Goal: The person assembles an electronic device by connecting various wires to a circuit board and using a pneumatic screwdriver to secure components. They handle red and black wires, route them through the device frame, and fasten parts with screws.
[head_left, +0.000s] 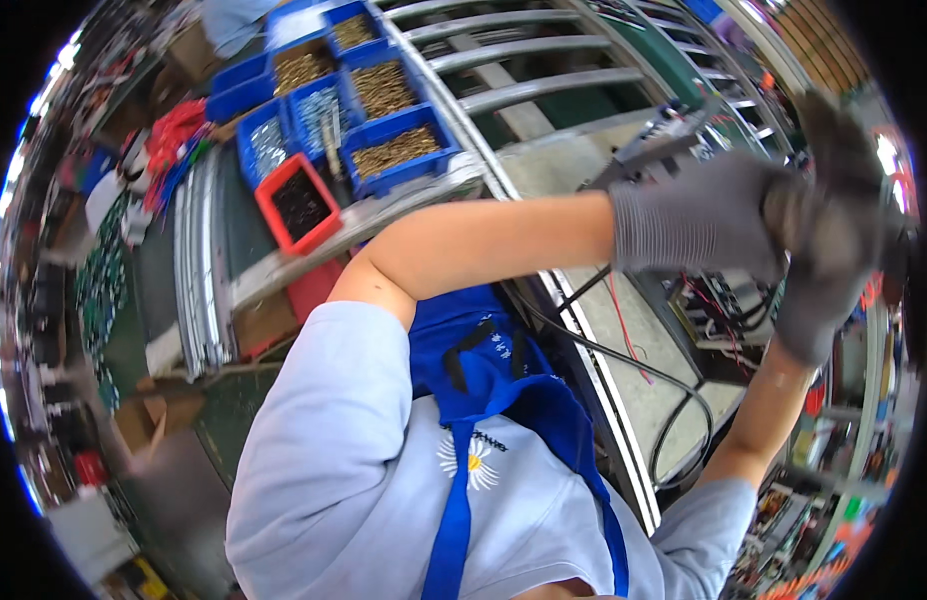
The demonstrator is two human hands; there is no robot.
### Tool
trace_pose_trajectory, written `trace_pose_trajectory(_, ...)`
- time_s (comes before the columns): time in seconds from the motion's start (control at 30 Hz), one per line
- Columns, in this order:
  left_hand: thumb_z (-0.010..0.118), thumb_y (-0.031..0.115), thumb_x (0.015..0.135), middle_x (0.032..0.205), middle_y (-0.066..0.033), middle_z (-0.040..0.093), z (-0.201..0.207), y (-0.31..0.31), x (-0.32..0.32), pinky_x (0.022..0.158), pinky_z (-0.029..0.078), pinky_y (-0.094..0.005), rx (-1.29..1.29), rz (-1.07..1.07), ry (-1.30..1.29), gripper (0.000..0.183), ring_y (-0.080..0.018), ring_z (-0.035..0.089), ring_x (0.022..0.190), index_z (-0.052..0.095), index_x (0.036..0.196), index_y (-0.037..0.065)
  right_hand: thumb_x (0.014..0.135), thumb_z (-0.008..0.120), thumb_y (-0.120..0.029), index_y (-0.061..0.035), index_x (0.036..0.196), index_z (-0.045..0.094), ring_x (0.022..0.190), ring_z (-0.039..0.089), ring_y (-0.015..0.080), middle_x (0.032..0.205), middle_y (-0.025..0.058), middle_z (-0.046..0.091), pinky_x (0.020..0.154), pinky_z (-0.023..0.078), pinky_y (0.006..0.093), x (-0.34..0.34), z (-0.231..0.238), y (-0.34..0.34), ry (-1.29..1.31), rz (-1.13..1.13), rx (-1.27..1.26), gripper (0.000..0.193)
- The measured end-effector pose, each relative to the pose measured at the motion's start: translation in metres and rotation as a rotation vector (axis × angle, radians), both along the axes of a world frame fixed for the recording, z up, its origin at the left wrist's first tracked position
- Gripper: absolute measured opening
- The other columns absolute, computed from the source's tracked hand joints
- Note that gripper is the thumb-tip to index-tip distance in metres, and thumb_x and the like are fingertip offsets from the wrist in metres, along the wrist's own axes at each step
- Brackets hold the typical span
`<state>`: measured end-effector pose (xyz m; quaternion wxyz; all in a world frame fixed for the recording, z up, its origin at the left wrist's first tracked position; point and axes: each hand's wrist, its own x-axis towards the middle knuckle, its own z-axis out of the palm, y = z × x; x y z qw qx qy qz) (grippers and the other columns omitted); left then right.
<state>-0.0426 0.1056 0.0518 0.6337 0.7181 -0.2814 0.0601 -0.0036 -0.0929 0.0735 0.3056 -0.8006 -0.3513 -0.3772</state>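
Both my hands wear grey knit gloves and meet at the upper right, above the work surface. My left hand [722,215] reaches across from the left, its fingers smeared by motion against the other glove. My right hand [822,275] comes up from the lower right and is closed around part of a dark, blurred thing [839,135], whose kind I cannot make out. Below the hands lies a pale flat panel [629,325] with a black cable [644,362] looping over it and a thin red wire [624,318]. Dark parts with wiring [719,310] sit beside it.
Blue bins [404,178] of brass-coloured and silvery small parts stand at the upper left, with a red bin [321,230] of dark pieces nearer. Metal rollers [544,90] run at the top. A pale metal rail [609,425] passes close before my body. Metal strips [199,265] lie left.
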Motion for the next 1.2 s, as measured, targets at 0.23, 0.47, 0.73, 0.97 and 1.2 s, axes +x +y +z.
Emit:
trace_pose_trajectory(0.23,0.08,0.025,0.059,0.087,-0.0043,0.064,-0.122,0.016,-0.023,0.099,0.04,-0.0443,0.417,0.187,-0.338,0.036,-0.029,0.061,0.094,0.066,0.091,0.022,0.087,0.064,-0.04,0.0,0.131,0.048,0.079,0.067,0.0211,0.107,0.019,0.064,0.071,0.057,0.0331,-0.092,-0.112,-0.002,1.552,0.781,0.48,0.062)
trace_pose_trajectory(0.47,0.065,0.012,0.066,0.109,-0.021,0.063,-0.158,0.113,-0.025,0.097,0.045,-0.0475,0.961,0.462,-0.302,0.045,-0.0402,0.06,0.102,0.063,0.11,0.002,0.081,0.063,-0.042,-0.0018,0.127,0.045,0.054,0.053,0.0129,0.085,0.0106,0.056,0.046,0.046,0.0254,-0.143,-0.198,0.012,1.92,0.549,0.972,0.064)
trace_pose_trajectory(0.73,0.067,0.026,0.073,0.112,-0.009,0.07,-0.18,0.376,0.031,0.097,0.034,-0.048,1.843,0.95,0.521,0.035,-0.0288,0.052,0.119,0.074,0.105,0.015,0.079,0.064,-0.049,-0.0071,0.137,0.039,0.049,0.045,0.0137,0.073,0.005,0.046,0.046,0.042,0.0304,-0.168,-0.238,-0.036,1.875,0.982,1.51,0.076)
trace_pose_trajectory(0.97,0.07,0.026,0.069,0.11,-0.0112,0.069,-0.173,0.392,0.033,0.095,0.042,-0.0469,1.632,0.861,0.635,0.041,-0.0338,0.057,0.117,0.068,0.108,0.013,0.081,0.064,-0.048,-0.0064,0.135,0.041,0.049,0.046,0.0133,0.073,0.0053,0.047,0.046,0.043,0.0305,-0.173,-0.234,-0.033,1.774,1.178,1.591,0.072)
trace_pose_trajectory(1.2,0.069,0.015,0.074,0.104,-0.0174,0.069,-0.205,0.421,0.034,0.089,0.052,-0.0457,1.598,0.92,0.452,0.026,-0.0357,0.066,0.102,0.069,0.1,0.01,0.083,0.065,-0.046,-0.0056,0.133,0.042,0.049,0.048,0.0129,0.073,0.0056,0.047,0.045,0.045,0.0307,-0.175,-0.225,-0.038,1.66,1.29,1.596,0.069)
